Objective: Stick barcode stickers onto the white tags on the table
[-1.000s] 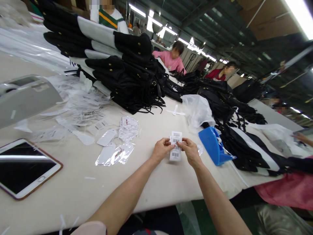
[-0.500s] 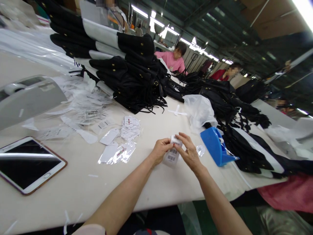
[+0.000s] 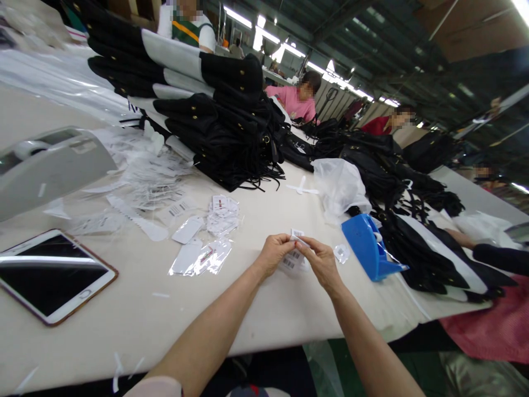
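Above the table, a small clear plastic bag with a barcode label (image 3: 294, 261) is pinched between my two hands. My left hand (image 3: 273, 254) grips its upper left side with thumb and fingers closed. On the other side, the closed fingers of my right hand (image 3: 321, 260) press at its top edge, where a white part is folded. To the left lie white tags (image 3: 187, 229), some in shiny clear bags (image 3: 211, 258), beside a small pile of printed tags (image 3: 223, 212). A roll of clear tape (image 3: 341, 253) sits right of my right hand.
A blue tape dispenser (image 3: 363, 248) stands to the right, near a crumpled white plastic bag (image 3: 341, 187). Black bags (image 3: 231, 127) are heaped behind. A tablet (image 3: 55, 275) and a grey machine (image 3: 53, 165) are at left. Co-workers are beyond, and one person's sleeve (image 3: 502, 258) reaches in at right.
My right fingers have come down and closed over the top of the small bag. A co-worker's arm has appeared over the black bags at right.
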{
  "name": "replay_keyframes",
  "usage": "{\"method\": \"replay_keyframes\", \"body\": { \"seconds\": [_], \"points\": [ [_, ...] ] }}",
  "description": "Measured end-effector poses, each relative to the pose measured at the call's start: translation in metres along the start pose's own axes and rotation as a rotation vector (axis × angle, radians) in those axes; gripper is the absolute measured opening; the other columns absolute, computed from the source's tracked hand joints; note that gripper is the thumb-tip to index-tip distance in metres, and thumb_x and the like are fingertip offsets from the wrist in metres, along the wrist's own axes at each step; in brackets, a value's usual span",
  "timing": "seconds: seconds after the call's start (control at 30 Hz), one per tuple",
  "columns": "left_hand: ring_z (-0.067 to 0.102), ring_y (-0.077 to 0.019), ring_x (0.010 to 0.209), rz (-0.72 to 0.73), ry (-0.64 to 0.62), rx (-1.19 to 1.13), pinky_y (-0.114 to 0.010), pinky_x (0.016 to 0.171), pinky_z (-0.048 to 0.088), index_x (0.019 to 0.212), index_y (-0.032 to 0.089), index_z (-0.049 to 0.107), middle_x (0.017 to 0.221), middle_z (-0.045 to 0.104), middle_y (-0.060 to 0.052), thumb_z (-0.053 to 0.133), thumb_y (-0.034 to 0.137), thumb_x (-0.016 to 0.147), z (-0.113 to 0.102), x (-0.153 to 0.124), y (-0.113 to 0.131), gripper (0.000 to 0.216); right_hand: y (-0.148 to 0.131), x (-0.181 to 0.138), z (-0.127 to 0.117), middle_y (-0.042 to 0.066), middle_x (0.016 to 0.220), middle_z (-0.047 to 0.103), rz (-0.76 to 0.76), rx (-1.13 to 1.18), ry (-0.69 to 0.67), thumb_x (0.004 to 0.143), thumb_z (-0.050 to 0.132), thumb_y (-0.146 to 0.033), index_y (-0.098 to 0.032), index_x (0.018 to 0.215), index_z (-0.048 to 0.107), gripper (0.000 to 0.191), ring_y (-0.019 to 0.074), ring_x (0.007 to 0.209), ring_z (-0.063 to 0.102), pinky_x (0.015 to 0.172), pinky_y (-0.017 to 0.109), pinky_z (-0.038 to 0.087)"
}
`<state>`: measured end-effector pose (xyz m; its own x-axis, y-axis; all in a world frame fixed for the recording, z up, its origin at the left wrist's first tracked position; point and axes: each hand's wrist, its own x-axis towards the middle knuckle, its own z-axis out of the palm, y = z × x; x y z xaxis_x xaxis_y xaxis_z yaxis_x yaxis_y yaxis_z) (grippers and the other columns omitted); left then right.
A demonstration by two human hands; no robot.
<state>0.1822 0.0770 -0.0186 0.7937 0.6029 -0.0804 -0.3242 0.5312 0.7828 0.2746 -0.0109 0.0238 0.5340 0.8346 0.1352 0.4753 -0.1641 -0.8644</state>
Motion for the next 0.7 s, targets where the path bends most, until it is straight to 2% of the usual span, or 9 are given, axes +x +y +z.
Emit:
{"method": "replay_keyframes", "body": {
  "seconds": [0.27,0.53,0.6,0.7],
  "points": [
    [0.045,-0.0062,0.05,0.012,-0.006,0.078,-0.019,0.052,0.032,0.064,0.011,0.06,0.056,0.054,0.002,0.067,0.035,0.062,-0.003,0.003,-0.008,0.025,0.002,0.002,0.0,0.001,0.076,0.067,0.016,0.057,0.026,0.072,0.062,-0.038,-0.019,0.079,0.069,0.021,0.0183,0.074,0.058,0.072,0.031,0.043],
    [0.048,-0.0085,0.05,-0.021,0.0,0.136,-0.021,0.051,0.035,0.064,0.011,0.06,0.057,0.057,0.0,0.066,0.036,0.059,0.001,0.0,-0.004,0.026,0.004,0.006,0.009,-0.001,0.059,0.059,0.239,0.351,0.156,0.065,0.067,-0.04,-0.015,0.066,0.067,0.025,0.0116,0.056,0.047,0.054,0.024,0.036],
    [0.049,-0.009,0.05,-0.039,0.006,0.146,-0.021,0.051,0.036,0.064,0.011,0.06,0.057,0.058,0.0,0.065,0.035,0.058,0.002,0.0,-0.006,0.025,0.006,0.01,0.009,-0.002,0.058,0.057,0.229,0.374,0.237,0.064,0.068,-0.04,-0.014,0.066,0.066,0.026,0.0107,0.055,0.047,0.055,0.024,0.037],
    [0.049,-0.0096,0.048,-0.076,0.026,0.145,-0.021,0.049,0.035,0.062,0.011,0.059,0.056,0.058,0.0,0.065,0.033,0.057,0.001,0.001,-0.009,0.023,0.007,0.017,0.005,-0.002,0.068,0.061,0.132,0.464,0.451,0.066,0.067,-0.042,-0.017,0.073,0.065,0.027,0.0114,0.064,0.053,0.064,0.025,0.04]
  ]
}}
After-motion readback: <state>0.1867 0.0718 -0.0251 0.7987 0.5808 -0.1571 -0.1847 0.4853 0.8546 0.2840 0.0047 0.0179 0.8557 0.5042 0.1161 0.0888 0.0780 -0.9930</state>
